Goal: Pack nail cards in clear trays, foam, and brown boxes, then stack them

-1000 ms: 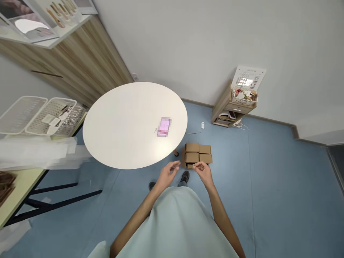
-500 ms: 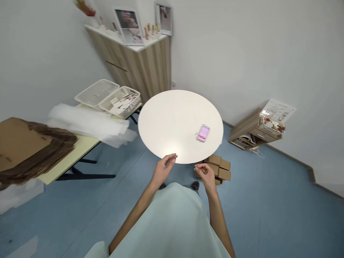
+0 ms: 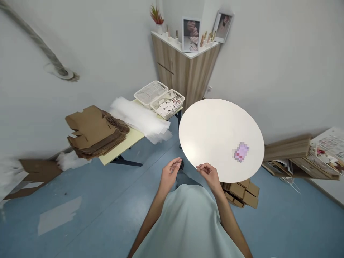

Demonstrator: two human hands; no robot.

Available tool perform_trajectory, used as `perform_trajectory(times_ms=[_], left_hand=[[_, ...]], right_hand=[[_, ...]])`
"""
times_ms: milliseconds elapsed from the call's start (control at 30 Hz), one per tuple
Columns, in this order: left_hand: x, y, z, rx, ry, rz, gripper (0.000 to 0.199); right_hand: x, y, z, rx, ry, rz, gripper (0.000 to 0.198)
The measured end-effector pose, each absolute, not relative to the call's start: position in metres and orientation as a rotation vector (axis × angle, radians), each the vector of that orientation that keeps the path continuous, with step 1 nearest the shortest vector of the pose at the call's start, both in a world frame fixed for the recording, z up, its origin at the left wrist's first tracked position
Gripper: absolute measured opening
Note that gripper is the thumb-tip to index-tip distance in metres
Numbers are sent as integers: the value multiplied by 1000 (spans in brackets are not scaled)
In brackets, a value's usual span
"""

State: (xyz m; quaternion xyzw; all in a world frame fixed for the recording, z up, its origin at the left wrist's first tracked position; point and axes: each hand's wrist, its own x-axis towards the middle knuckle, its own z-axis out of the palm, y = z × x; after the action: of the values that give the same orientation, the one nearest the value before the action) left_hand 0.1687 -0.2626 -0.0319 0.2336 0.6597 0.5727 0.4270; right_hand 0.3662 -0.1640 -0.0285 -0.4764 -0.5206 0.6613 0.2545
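My left hand point(image 3: 171, 173) hovers in front of my body, its fingers stretched forward and nothing in it. My right hand point(image 3: 210, 175) is at the near-left edge of the round white table point(image 3: 212, 132), its fingers loosely bent and no object visible in it. Whether it touches the rim I cannot tell. On the right part of the tabletop lies a small pink-purple item point(image 3: 241, 152), blurred into blocks, apart from both hands.
A yellow-topped table point(image 3: 135, 138) on the left bears flattened cardboard boxes point(image 3: 94, 129), white foam sheets point(image 3: 139, 118) and two white baskets point(image 3: 166, 107). Small cardboard boxes point(image 3: 248, 193) sit below the round table. A wooden cabinet point(image 3: 177, 68) fills the corner; a low shelf point(image 3: 292, 154) stands right.
My view has swung to the left, so the round table now appears farther right and more of the left table shows. Both hands stay raised and look little changed.
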Motion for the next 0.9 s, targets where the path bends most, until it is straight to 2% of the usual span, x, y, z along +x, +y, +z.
perform_trajectory(times_ms=[200,467,667,900], left_hand=[[93,-235,-24,567,1762,1445,52],[-2,-153,-12,737,1898,1314,54],[-53,-111,-29,744,1990,1179,46],[-118,-49,-62,921,2128,801,34]], right_hand=[[285,-113,-38,-1170,-1374,1912,35],[207,-35,-34,-1103,-1331,1938,37],[185,-5,-35,-1207,-1276,1928,33],[169,6,-23,-1401,-1200,1818,24]])
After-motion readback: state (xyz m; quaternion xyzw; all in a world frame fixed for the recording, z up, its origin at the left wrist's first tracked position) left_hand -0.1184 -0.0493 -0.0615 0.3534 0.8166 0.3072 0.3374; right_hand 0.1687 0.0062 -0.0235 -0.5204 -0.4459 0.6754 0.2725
